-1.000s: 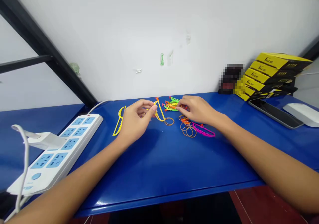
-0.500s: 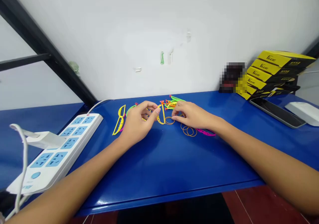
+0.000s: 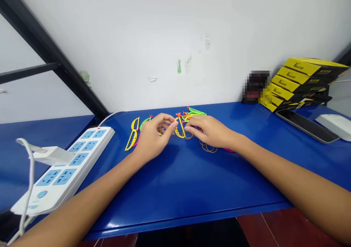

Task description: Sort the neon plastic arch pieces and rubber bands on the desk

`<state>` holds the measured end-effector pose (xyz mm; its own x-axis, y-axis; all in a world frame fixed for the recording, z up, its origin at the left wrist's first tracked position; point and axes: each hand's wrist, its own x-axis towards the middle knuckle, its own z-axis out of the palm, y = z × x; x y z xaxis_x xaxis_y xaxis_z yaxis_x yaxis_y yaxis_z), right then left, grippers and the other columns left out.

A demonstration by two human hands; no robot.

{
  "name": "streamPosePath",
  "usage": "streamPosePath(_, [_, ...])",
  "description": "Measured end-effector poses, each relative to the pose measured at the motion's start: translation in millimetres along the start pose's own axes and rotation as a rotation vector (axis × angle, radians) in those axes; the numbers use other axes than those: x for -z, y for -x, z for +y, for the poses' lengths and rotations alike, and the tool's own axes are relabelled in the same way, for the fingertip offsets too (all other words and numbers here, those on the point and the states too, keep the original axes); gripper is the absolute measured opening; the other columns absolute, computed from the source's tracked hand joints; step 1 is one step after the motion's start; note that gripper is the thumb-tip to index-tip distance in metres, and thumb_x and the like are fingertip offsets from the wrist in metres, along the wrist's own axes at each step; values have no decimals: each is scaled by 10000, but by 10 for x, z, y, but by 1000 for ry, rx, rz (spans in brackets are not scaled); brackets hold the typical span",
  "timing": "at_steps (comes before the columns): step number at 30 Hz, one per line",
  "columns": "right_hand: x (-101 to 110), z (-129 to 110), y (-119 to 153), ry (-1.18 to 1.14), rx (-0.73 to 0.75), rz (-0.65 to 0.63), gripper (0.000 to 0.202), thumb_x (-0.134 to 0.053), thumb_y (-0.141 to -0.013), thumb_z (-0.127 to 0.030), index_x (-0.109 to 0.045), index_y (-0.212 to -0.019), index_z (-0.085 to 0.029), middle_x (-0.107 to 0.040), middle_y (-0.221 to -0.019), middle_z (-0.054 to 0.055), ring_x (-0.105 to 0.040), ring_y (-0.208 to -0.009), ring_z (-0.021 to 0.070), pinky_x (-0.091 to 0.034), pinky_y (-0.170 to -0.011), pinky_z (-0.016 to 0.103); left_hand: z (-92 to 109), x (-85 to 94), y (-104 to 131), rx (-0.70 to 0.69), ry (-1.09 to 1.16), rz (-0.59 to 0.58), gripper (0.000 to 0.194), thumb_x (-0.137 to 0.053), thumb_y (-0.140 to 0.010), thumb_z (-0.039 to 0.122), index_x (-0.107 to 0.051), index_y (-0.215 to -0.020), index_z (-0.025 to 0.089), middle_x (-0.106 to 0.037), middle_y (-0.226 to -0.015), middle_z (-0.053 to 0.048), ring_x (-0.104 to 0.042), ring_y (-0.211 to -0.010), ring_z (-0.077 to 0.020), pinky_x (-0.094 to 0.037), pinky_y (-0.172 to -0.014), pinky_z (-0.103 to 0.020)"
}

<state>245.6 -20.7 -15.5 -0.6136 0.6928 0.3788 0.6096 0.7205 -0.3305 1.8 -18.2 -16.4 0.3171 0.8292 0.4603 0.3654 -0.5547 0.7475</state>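
My left hand [image 3: 155, 137] is closed, thumb and fingers pinching the curved side of a small yellow plastic toy bow [image 3: 177, 128]. A straight yellow piece with an orange-red suction cup [image 3: 178, 114] at its top stands along the bow's right side. My right hand [image 3: 210, 130] is closed with its fingertips right beside that straight piece; what they grip is hidden. A thin brown rubber band [image 3: 188, 137] shows under those fingertips by the bow's lower end. More rubber bands [image 3: 209, 149] lie below the right hand.
Yellow bow-shaped pieces [image 3: 132, 139] and a green one [image 3: 144, 122] lie left of my left hand. Green pieces [image 3: 196, 111] are piled behind my right hand. A power strip [image 3: 82, 155] stands left; a phone [image 3: 307, 125], white box [image 3: 334, 125] and yellow-black boxes [image 3: 298, 78] stand right.
My right hand's fingertips have moved slightly left, from the rubber band's edge to the straight yellow piece. That piece now leans more. My left hand keeps its pinch on the toy bow.
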Motion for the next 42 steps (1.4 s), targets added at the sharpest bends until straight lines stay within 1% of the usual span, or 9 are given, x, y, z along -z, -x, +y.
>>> streamPosePath(5, [-3, 60, 20, 46, -115, -79, 121, -696, -1066, -265, -715, -972, -190, -749, -1010, 77, -648, -870, 224, -450, -772, 365, -20, -9, 9, -59, -71, -7, 212, -724, -1020, 404, -721, -1047, 194, -805, -896, -41, -773, -778, -179, -593, -687, -273])
streamPosePath(8, [-23, 97, 15, -8, -183, -130, 122, -758, -1028, -243, -699, -936, -189, -749, -980, 63, -647, -860, 214, -463, -773, 353, -35, -18, 24, -122, -117, -1, 172, -725, -1022, 365, -731, -1040, 194, -806, -894, -32, -767, -771, -168, -601, -689, -260])
streamPosePath(12, [-71, 94, 10, -20, -177, -127, 153, -723, -1036, -186, -664, -895, -193, -742, -965, 65, -650, -870, 214, -478, -789, 353, -46, -20, 32, -158, -133, -8, 154, -726, -1028, 347, -735, -1043, 193, -805, -887, -24, -766, -763, -158, -605, -678, -242])
streamPosePath(16, [-78, 109, 27, 16, -187, -69, 63, -746, -1025, -211, -684, -1020, -198, -762, -1035, 68, -679, -912, 226, -482, -799, 352, -47, -20, 24, -168, -135, 4, 151, -728, -1028, 346, -735, -1038, 195, -805, -880, -20, -772, -762, -158, -607, -678, -242])
streamPosePath(19, [-20, 149, 33, 79, -195, -27, 30, -717, -1039, -214, -708, -1017, -196, -773, -1044, 77, -689, -943, 237, -470, -818, 353, -41, -19, 18, -173, -145, 9, 152, -726, -1026, 342, -739, -1046, 191, -808, -887, -26, -775, -770, -159, -609, -680, -243])
streamPosePath(23, [43, 187, 26, 121, -213, 0, 91, -676, -1047, -206, -733, -978, -187, -781, -1013, 87, -689, -908, 233, -447, -803, 342, -30, -19, 18, -187, -152, 5, 147, -721, -1025, 335, -745, -1043, 192, -812, -882, -26, -773, -759, -155, -607, -670, -241])
streamPosePath(27, [50, 194, 26, 120, -190, -42, 137, -638, -1067, -224, -744, -989, -185, -795, -1044, 101, -691, -930, 243, -437, -808, 349, -31, -19, 22, -200, -152, 6, 139, -715, -1027, 327, -743, -1041, 192, -810, -874, -22, -769, -749, -147, -609, -662, -230])
streamPosePath(37, [148, 239, 27, 208, -211, 49, 221, -594, -1067, -274, -768, -972, -174, -783, -957, 104, -639, -790, 207, -380, -731, 328, -29, -14, 16, -253, -195, -18, 142, -696, -1043, 319, -745, -1072, 189, -819, -907, -28, -764, -757, -149, -611, -679, -238])
streamPosePath(42, [214, 307, 41, 207, -219, -17, 199, -600, -1018, -243, -763, -931, -169, -779, -908, 102, -629, -747, 202, -369, -697, 329, -30, -6, 9, -286, -224, -21, 136, -684, -1048, 313, -743, -1069, 193, -821, -912, -31, -764, -754, -154, -601, -670, -240])
